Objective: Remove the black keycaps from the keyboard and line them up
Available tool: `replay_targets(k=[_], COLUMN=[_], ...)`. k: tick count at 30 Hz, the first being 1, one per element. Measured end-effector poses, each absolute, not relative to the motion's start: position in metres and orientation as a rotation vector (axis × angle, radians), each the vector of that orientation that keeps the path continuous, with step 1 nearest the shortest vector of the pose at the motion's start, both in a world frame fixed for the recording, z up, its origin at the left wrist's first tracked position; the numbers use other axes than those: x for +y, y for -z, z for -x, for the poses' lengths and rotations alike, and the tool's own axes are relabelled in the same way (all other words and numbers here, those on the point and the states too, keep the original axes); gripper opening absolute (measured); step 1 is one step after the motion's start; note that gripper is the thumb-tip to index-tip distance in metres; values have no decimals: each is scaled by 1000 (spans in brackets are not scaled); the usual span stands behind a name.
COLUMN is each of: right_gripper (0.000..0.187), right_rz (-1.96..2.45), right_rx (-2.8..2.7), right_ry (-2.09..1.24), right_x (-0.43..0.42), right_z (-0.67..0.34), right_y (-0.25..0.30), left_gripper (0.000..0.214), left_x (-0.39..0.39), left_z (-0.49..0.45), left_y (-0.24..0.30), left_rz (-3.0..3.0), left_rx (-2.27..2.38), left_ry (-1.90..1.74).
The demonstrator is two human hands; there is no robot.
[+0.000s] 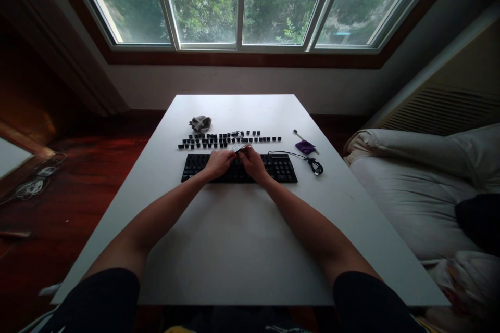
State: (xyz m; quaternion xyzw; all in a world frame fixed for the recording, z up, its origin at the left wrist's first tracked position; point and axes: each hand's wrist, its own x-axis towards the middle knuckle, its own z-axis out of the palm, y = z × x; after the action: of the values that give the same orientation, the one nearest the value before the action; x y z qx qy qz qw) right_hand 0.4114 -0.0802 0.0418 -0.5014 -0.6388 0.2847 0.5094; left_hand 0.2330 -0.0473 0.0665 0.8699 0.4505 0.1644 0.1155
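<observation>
A black keyboard (pixel 285 169) lies across the white table, its middle partly covered by my hands. My left hand (pixel 220 162) is closed above its left-middle keys, fingertips pinched at something too small to make out. Close beside it, my right hand (pixel 252 162) is also closed, gripping a small thin wire-like tool (pixel 242 148) whose exact kind is unclear. The fingertips of both hands nearly meet over the keyboard's back edge. Behind the keyboard, several loose black keycaps (pixel 213 140) stand in rows.
A crumpled grey cloth (pixel 200 124) sits at the back left of the table (pixel 219 234). To the right are a small brush (pixel 299 135), a purple cloth pouch (pixel 305 146) and the keyboard's coiled cable (pixel 315 166). A sofa (pixel 398 182) stands to the right, under the windows' side wall.
</observation>
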Motion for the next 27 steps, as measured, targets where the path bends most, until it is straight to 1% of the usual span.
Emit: replay_targets(k=[6, 13, 17, 21, 24, 27], right_gripper=[16, 15, 15, 19, 23, 26], right_rz=[1206, 1272, 1318, 1237, 1130, 1052], right_rx=[-1486, -1588, -1515, -1379, -1244, -1152], right_ry=[-686, -537, -591, -746, -919, -1030], right_x=[-82, -92, -91, -83, -77, -75], right_z=[-410, -403, -407, -409, -409, -410], right_y=[-44, -54, -54, -48, -44, -45], left_gripper=[33, 30, 27, 19, 22, 30], left_x=[-52, -59, -59, -54, -48, -43], left_z=[-237, -249, -248, -241, -237, -235], left_y=[-66, -62, -60, -55, -51, -52], left_rz=[-2568, -2446, -2358, -2178, -2036, -1829], left_rx=[1375, 1589, 1447, 1283, 1122, 908], left_ry=[-494, -508, -585, -713, -824, -907])
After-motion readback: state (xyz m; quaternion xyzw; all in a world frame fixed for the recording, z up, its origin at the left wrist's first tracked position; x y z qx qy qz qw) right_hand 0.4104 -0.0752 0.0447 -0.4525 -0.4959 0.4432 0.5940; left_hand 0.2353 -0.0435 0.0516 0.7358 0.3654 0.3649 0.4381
